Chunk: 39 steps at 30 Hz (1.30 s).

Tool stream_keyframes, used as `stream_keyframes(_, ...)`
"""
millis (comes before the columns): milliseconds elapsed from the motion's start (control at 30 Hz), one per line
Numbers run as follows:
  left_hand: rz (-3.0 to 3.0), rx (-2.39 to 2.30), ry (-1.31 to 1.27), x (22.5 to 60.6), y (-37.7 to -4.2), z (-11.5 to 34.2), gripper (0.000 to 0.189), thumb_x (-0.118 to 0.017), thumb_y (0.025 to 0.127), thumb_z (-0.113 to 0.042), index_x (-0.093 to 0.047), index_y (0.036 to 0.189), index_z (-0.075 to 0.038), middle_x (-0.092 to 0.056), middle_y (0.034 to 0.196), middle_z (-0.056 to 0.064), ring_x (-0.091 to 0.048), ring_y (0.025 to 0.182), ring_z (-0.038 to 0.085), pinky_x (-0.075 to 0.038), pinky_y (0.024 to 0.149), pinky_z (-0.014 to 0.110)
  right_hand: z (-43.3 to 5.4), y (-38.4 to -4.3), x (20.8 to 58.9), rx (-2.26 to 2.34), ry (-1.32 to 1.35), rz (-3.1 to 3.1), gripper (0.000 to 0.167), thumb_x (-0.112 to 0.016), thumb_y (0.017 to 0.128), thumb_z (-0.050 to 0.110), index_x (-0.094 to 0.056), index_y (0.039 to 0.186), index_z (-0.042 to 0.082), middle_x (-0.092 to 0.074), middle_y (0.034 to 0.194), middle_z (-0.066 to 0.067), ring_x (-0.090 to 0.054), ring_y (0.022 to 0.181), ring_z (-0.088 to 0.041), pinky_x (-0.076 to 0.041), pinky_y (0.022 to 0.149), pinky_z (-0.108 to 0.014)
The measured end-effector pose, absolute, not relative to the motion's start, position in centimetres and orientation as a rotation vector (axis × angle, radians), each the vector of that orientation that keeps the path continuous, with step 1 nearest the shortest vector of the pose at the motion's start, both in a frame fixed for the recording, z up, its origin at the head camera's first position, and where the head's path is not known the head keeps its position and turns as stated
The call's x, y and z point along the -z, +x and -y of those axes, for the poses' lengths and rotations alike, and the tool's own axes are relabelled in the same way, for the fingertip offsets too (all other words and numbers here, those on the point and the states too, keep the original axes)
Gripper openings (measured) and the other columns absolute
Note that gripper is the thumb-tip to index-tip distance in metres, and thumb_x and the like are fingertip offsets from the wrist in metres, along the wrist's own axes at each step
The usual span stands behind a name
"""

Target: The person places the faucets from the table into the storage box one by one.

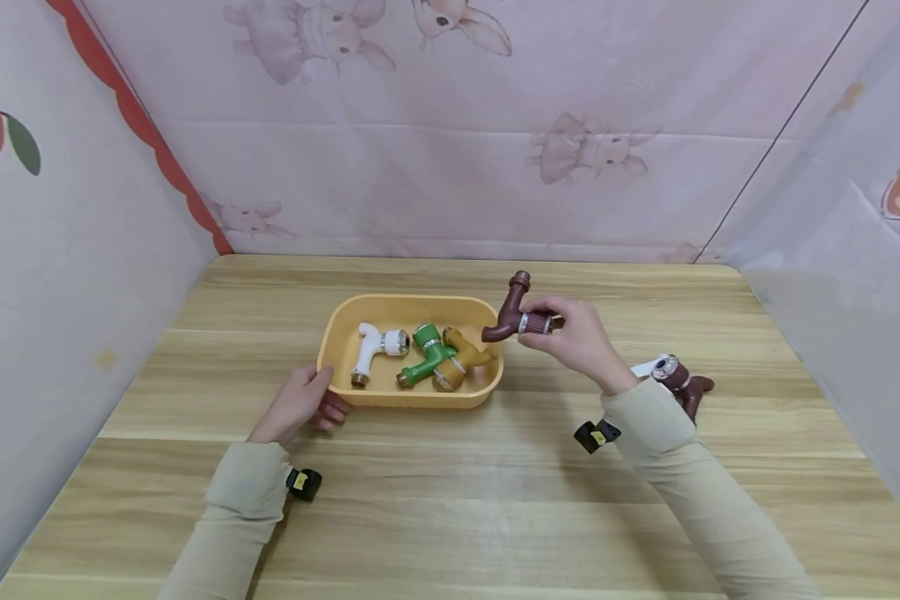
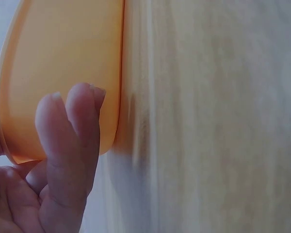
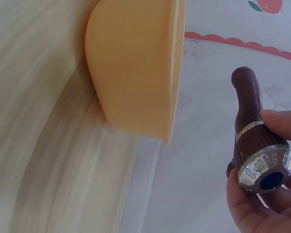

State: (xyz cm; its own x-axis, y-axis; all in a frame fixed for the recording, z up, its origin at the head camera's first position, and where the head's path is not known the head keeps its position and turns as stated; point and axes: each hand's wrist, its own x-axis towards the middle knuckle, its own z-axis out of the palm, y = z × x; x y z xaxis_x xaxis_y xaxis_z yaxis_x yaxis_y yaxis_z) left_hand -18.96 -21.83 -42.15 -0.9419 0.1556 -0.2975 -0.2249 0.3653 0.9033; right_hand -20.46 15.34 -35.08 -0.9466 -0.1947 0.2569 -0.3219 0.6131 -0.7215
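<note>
A dark brown tap [image 1: 508, 315] is pinched at its ribbed collar by my right hand [image 1: 573, 337], held in the air at the right end of a yellow plastic basin [image 1: 412, 400]. In the right wrist view the tap's chrome end [image 3: 266, 170] faces the camera. My left hand [image 1: 300, 404] grips the basin's left front corner, thumb at the rim and fingers against the outer wall. Inside the basin lie a white tap [image 1: 371, 346], a green tap [image 1: 427, 358] and an ochre tap [image 1: 461, 358]; the last two touch.
Beside my right forearm another brown tap [image 1: 678, 379] lies on the wooden table [image 1: 450, 500]. A white thing [image 1: 645, 367] next to it is mostly hidden by the wrist. Printed cloth walls [image 1: 450, 192] stand behind and at both sides.
</note>
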Motion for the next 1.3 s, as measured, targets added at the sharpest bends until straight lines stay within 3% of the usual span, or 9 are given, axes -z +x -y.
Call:
stream_keyframes(1033, -2.306, -1.59, -0.074, 42.0, -19.0, 21.7, 0.042, -0.025, 0.1, -0.024, -0.04, 0.116, 0.012, -0.064, 0.077, 0.016, -0.062, 0.062, 0.021, -0.056, 0.054, 0.037, -10.8, -22.7, 32.2, -1.249, 0.618, 2.784, 0.035, -0.076, 0.072, 0.012, -0.065, 0.105, 0.007, -0.064, 0.101, -0.008, -0.055, 0.082, -0.021, -0.048, 0.073, -0.031)
stream_keyframes(1300, -2.308, -1.594, -0.073, 42.1, -19.0, 21.7, 0.041, -0.025, 0.1, -0.024, -0.039, 0.117, 0.011, -0.063, 0.076, 0.016, -0.062, 0.062, 0.02, -0.056, 0.054, 0.037, -9.4, -23.4, 31.6, -1.244, 0.653, 2.82, 0.035, -0.076, 0.073, 0.015, -0.066, 0.106, 0.01, -0.063, 0.097, -0.006, -0.054, 0.08, -0.02, -0.046, 0.068, -0.03)
